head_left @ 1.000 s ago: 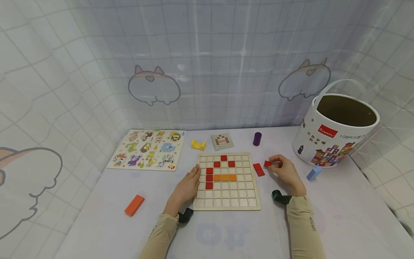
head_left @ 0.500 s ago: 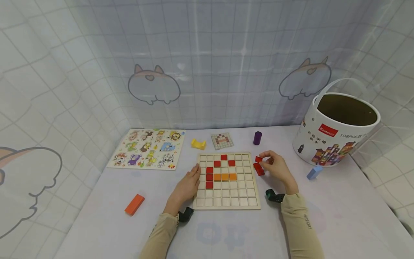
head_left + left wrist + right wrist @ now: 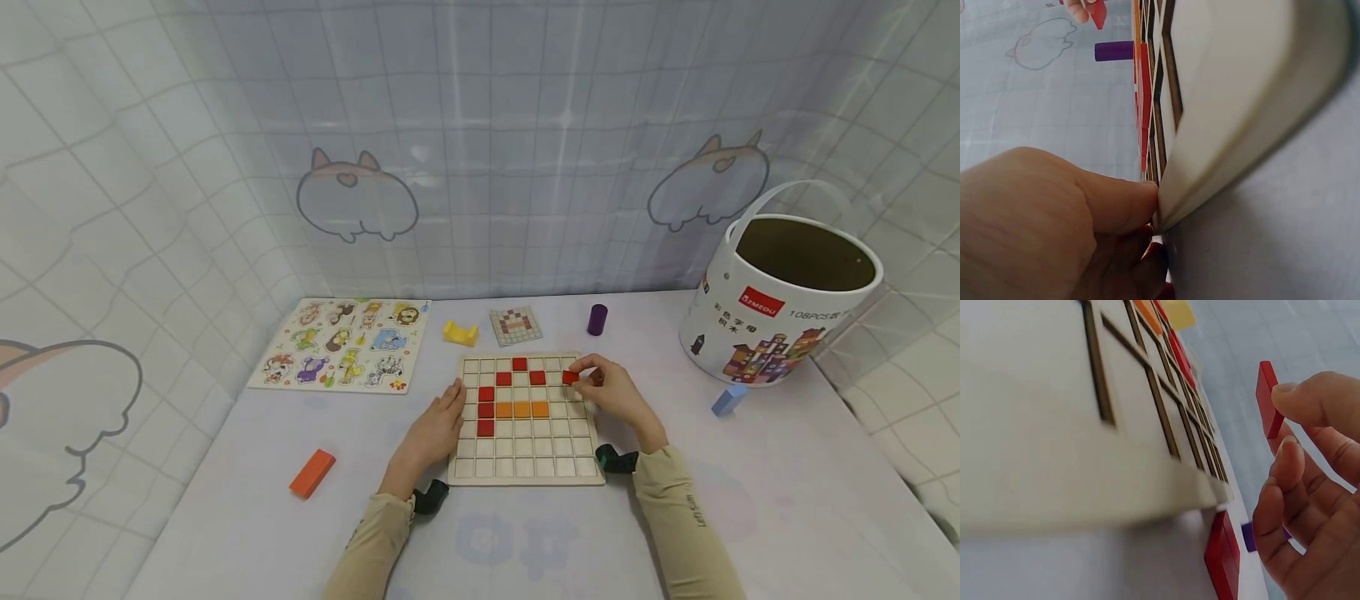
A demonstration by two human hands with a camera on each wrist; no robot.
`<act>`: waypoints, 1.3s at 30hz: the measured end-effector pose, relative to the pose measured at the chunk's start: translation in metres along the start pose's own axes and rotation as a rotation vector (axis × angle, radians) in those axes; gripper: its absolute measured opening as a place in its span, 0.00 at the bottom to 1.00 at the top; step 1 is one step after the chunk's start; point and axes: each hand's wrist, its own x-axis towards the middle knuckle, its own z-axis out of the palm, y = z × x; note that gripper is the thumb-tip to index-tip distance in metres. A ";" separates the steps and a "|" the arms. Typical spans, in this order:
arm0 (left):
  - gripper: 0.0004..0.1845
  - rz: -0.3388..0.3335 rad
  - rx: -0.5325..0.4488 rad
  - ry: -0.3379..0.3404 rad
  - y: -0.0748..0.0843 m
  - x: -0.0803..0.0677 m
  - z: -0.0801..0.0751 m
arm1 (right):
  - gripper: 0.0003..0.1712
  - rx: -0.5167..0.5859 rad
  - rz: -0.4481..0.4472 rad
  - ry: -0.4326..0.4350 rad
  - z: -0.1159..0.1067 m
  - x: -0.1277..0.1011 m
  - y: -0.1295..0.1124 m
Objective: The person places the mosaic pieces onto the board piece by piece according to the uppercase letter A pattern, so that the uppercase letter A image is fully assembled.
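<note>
My left hand (image 3: 433, 427) rests along the left edge of a wooden grid board (image 3: 532, 471). Its thumb (image 3: 1125, 203) touches the board's rim in the left wrist view. Over the board's upper right part, my right hand (image 3: 613, 393) pinches a red square tile (image 3: 1267, 400) between thumb and finger, tilted and above the surface. Several red tiles (image 3: 486, 410) and a row of three orange tiles (image 3: 521, 410) sit in the board's cells. More red tile (image 3: 1227, 556) pieces lie beside the board's right edge, hidden by my right hand in the head view.
Behind the board lie a small pattern card (image 3: 515, 326), a yellow block (image 3: 461, 333) and a purple cylinder (image 3: 597, 320). An animal puzzle board (image 3: 341, 346) is back left, an orange block (image 3: 312, 474) front left. A white bucket (image 3: 776, 325) and blue block (image 3: 729, 401) stand right.
My right hand has moved left with the red tile, from beside the loose red tiles to over the board. The left hand stays at the board's edge.
</note>
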 end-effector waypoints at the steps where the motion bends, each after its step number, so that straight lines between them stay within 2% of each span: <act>1: 0.28 -0.001 0.003 -0.002 0.000 0.000 0.000 | 0.13 0.003 -0.009 -0.006 0.002 0.000 -0.001; 13: 0.28 0.008 -0.010 0.001 -0.001 0.000 0.000 | 0.13 -0.016 -0.028 -0.027 0.016 0.003 0.005; 22: 0.28 0.010 -0.006 0.006 -0.001 0.000 0.001 | 0.13 -0.090 -0.070 -0.057 0.025 0.005 0.010; 35: 0.28 0.003 0.006 0.012 -0.004 0.001 0.004 | 0.15 -0.077 -0.040 -0.054 0.027 0.003 0.009; 39: 0.28 0.009 0.000 0.012 -0.004 0.002 0.004 | 0.14 -0.058 -0.037 -0.022 0.021 0.004 0.010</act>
